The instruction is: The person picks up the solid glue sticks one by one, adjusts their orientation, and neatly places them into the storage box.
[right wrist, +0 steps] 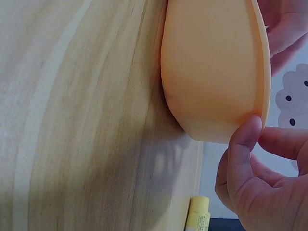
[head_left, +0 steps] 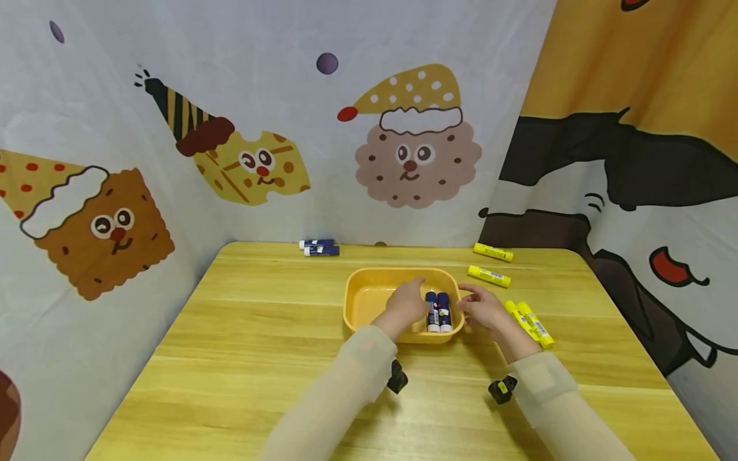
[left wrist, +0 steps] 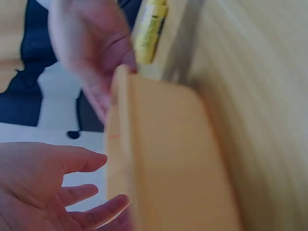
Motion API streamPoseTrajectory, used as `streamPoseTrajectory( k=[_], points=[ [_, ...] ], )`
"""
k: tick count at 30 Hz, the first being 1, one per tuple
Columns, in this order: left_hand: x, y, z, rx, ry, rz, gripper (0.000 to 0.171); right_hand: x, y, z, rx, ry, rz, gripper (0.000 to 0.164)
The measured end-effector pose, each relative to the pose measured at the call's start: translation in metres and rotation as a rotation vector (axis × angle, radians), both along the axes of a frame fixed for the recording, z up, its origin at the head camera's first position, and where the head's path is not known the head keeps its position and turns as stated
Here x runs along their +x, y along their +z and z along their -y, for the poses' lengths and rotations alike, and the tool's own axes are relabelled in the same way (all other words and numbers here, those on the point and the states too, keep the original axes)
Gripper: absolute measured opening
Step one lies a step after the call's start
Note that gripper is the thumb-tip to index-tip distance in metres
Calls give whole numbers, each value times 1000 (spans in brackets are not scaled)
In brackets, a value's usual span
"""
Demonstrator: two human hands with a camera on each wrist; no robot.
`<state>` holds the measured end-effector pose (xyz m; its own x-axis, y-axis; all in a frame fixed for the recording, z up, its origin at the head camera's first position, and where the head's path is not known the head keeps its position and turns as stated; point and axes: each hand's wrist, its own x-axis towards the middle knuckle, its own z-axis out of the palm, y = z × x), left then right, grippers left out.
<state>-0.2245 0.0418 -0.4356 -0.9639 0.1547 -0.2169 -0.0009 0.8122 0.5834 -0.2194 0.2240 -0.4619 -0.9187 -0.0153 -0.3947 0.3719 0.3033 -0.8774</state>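
Note:
A yellow-orange plastic basket (head_left: 368, 306) stands on the table, two dark blue glue sticks (head_left: 443, 311) with white ends lying side by side at its right end. My left hand (head_left: 408, 302) is over the basket just left of these sticks; the left wrist view shows its fingers (left wrist: 83, 161) spread apart, holding nothing. At the basket's right end, my right hand (head_left: 485, 308) pinches the rim between thumb and forefinger, seen clearly in the right wrist view at the basket wall (right wrist: 216, 72).
Several yellow glue sticks lie right of the basket: one near the back edge (head_left: 492, 252), another (head_left: 489, 276) in front of it, and a pair (head_left: 529, 324) beside my right wrist. Two blue glue sticks (head_left: 320, 248) lie at the table's back edge. A printed curtain (head_left: 259, 64) hangs behind.

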Motion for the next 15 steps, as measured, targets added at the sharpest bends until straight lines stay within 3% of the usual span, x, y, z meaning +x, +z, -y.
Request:
streamPoseTrajectory(
  k=[4, 8, 15],
  points=[
    [-5, 13, 20, -8, -11, -47, 59, 0, 1, -1, 1, 10, -2, 54],
    [-10, 23, 46, 45, 3, -98, 58, -1, 2, -1, 0, 6, -5, 54],
    [-15, 21, 99, 91, 69, -278, 54, -1, 1, 0, 14, 18, -16, 53]
  ],
)
